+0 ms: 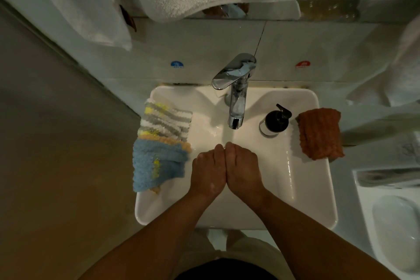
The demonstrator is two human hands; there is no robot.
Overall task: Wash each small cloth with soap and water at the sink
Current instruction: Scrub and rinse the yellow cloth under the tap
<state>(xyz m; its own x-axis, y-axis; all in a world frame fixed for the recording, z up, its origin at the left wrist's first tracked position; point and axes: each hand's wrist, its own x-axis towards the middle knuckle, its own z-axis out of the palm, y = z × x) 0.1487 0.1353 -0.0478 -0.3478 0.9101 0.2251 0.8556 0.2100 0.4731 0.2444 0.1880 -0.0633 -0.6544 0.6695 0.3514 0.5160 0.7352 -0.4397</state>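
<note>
Forearms point(159, 234) extend over the sink point(327, 200). Left hand point(208, 171) and right hand point(244, 168) touch side by side under the faucet point(236, 102), fingers bent under; any grip cannot be determined. Striped cloth point(164, 120) and blue cloth point(156, 163) lie on the left rim, brown cloth point(319, 133) on the right beside the soap dispenser point(276, 120). Take one cloth, wet thoroughly, then apply soap.

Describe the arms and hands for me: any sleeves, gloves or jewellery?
Both are bare. The left hand and right hand wear no gloves and no rings that show. The left forearm and right forearm carry no sleeve, watch or bracelet up to the frame's lower edge.
</note>
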